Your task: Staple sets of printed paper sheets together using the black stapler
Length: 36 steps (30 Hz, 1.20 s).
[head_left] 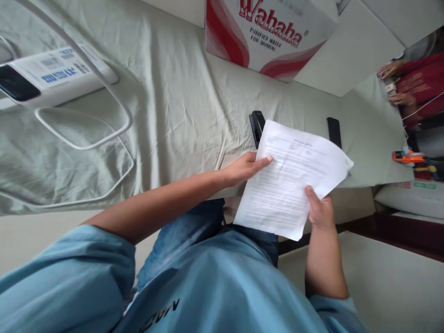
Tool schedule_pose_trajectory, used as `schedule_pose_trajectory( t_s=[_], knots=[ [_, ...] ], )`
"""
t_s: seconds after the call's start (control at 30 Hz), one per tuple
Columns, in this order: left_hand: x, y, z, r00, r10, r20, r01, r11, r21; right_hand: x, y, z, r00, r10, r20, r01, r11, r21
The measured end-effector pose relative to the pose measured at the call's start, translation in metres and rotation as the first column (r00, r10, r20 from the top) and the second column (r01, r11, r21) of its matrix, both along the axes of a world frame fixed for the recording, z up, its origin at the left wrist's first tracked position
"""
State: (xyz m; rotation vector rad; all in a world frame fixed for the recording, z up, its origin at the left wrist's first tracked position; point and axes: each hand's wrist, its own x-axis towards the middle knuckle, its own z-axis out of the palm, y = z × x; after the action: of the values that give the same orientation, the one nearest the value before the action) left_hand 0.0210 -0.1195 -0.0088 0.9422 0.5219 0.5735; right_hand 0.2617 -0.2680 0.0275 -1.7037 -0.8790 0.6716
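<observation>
**Printed sheets in both hands, stapler untouched**

Nearest to us, we note the light blue shirt [194,286] and the denim of the lap below the work. Above the lap, held in the air just short of the counter [180,106] edge, is a set of printed paper sheets [293,178]; we cannot tell how many pages it has.

The right hand [321,210] grips the lower right edge, thumb on top, with the other fingers hidden behind the paper. The left hand [244,167] holds the upper left corner, fingers pressed together along the edge, thumb hidden.

We judge the sheets gathered and squared, but not yet fastened: we see no staple or clip, though the corner is partly covered.

Just beyond the paper, on the cloth-covered counter, lies a black stapler [257,127], partly hidden by the sheets and untouched. A second black object [334,132] lies to its right. Farther left, a white power strip [52,76] rests with its cable looped. At the far side stands a red-and-white water carton [267,32]. Far right, another person in red [416,88] is at work, hands apart from ours.
</observation>
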Motion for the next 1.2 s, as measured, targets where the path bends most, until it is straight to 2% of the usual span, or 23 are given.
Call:
schedule_pose_trajectory(
  t_s=[0.13,0.23,0.43,0.57,0.67,0.73,0.9,1.1,1.2],
  knots=[
    [0.000,-0.008,-0.005,0.995,-0.053,-0.080,0.055,0.998,0.017,-0.004,-0.009,-0.012,0.993,-0.112,-0.048,0.110,0.993,-0.038],
    [-0.001,-0.012,-0.007,0.994,-0.047,-0.099,0.051,0.998,0.033,-0.004,-0.009,-0.016,0.982,-0.176,-0.067,0.174,0.984,-0.037],
    [0.006,-0.001,-0.003,0.985,0.169,-0.018,-0.170,0.976,-0.137,-0.003,-0.021,-0.021,0.986,-0.045,-0.159,0.029,0.994,-0.101],
    [0.009,0.004,-0.004,0.987,0.157,-0.031,-0.159,0.980,-0.115,-0.002,-0.029,-0.027,0.986,-0.072,-0.149,0.053,0.991,-0.125],
    [0.009,0.003,-0.006,0.988,0.129,-0.081,-0.133,0.990,-0.043,0.001,-0.027,-0.028,0.985,-0.122,-0.120,0.112,0.990,-0.086],
    [0.009,0.002,-0.006,0.989,0.120,-0.092,-0.124,0.992,-0.039,0.004,-0.024,-0.027,0.987,-0.119,-0.106,0.112,0.991,-0.074],
    [0.011,0.006,-0.003,0.971,0.223,-0.092,-0.231,0.969,-0.088,0.007,-0.023,-0.027,0.989,-0.091,-0.118,0.075,0.988,-0.134],
    [0.017,0.007,-0.003,0.945,0.256,-0.205,-0.255,0.966,0.034,0.005,-0.023,-0.025,0.981,-0.103,-0.166,0.077,0.985,-0.155],
    [0.013,0.012,-0.003,0.900,0.303,-0.312,-0.249,0.947,0.202,0.015,-0.016,-0.018,0.977,-0.093,-0.192,0.055,0.980,-0.193]
  ],
)
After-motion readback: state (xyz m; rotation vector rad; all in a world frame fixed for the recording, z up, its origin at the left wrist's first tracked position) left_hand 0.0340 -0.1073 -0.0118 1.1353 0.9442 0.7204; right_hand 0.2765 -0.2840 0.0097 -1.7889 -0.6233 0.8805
